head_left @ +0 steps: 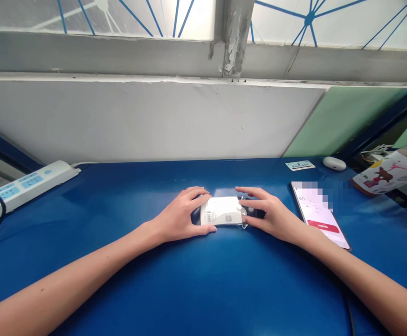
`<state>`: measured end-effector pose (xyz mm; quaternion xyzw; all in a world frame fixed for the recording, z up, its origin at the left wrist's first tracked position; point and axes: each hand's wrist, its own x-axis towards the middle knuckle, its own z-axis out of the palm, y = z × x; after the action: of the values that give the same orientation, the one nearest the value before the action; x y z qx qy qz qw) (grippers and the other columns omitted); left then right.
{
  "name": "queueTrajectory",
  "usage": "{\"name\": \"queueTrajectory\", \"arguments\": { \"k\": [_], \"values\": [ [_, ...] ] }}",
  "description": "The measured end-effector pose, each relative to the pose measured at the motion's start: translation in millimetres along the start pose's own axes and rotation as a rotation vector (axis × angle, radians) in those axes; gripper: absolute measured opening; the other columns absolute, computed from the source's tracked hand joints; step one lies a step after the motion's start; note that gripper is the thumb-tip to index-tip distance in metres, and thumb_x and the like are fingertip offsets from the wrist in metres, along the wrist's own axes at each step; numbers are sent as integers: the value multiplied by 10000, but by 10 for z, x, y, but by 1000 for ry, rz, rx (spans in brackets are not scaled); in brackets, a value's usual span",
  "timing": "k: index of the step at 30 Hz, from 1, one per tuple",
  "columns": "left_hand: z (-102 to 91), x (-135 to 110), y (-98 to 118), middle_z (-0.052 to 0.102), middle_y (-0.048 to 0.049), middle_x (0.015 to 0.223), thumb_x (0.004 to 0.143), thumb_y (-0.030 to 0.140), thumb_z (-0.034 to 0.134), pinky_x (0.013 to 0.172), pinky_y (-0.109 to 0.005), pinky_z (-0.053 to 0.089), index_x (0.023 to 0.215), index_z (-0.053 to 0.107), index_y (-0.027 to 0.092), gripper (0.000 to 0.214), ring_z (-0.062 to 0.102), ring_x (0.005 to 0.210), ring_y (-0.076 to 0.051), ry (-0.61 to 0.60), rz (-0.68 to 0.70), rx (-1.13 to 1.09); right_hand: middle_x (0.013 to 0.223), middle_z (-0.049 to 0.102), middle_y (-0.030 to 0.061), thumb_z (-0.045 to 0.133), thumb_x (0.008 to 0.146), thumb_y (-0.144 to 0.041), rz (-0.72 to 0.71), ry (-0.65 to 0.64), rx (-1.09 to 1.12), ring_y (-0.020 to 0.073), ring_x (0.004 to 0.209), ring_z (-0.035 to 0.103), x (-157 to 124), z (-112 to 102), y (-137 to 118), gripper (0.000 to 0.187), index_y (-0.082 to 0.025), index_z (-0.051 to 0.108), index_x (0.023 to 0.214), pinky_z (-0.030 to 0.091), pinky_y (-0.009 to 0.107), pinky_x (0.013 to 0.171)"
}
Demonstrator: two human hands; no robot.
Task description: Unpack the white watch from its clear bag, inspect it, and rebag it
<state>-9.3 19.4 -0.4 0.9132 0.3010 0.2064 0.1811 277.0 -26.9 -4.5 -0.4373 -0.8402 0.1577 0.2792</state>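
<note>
Lying between your hands, the small white-labelled packet [224, 211] is flat on the blue table [203, 289], its long axis running from nine to three o'clock. Your left hand [182, 213] cups its nine o'clock end, thumb along the near side and fingers at the far side; your right hand [272, 213] meets the three o'clock end with fingers spread. Neither hand is plainly nearer. Both sets of fingers are curved and parted; you cannot tell from this angle whether either one is pressing on the packet.

From the packet, a lit phone [306, 205] lies at three o'clock, beside your right forearm. A card [299, 165] and a white case [334, 163] sit at two, a power strip [31, 182] at nine. A pale wall panel [175, 121] stands at twelve, beyond the table's far edge.
</note>
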Motion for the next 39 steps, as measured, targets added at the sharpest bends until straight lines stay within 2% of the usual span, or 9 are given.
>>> {"name": "queueTrajectory", "arguments": {
  "k": [8,18,24,29,39],
  "values": [
    [16,-9,-2,585,-162,1327,753,524,774,1064,-519,440,1284,603,195,647,493,1296,-363,4,17,1,1388,588,123,606,898,-216,2,-38,7,303,1228,597,4,17,-56,196,-223,703,1069,573,452,941],
    [36,-16,5,589,-154,1320,811,521,726,1085,-524,423,1306,541,175,631,429,1345,-355,-8,27,43,1416,565,120,577,932,-249,-31,-64,-86,300,1290,535,27,-38,-51,192,-210,684,1087,504,495,1030],
    [45,-18,-8,585,-158,1326,813,533,715,1077,-539,424,1307,532,177,637,419,1352,-365,-5,11,41,1388,594,103,595,934,-272,-44,-94,-66,295,1320,509,48,-103,21,209,-219,684,1116,482,505,1061],
    [39,-15,-5,591,-150,1319,812,514,719,1075,-544,420,1311,534,197,619,431,1342,-367,4,8,35,1351,628,95,603,927,-254,-62,-105,-82,303,1307,521,68,-188,34,217,-240,697,1122,504,516,1029],
    [23,-5,19,576,-164,1343,816,528,707,1075,-540,427,1309,532,173,632,431,1341,-369,-11,0,56,1350,630,74,610,925,-301,-65,-172,-112,290,1313,517,59,-326,137,180,-247,695,1074,488,494,1054]
  ]
}}
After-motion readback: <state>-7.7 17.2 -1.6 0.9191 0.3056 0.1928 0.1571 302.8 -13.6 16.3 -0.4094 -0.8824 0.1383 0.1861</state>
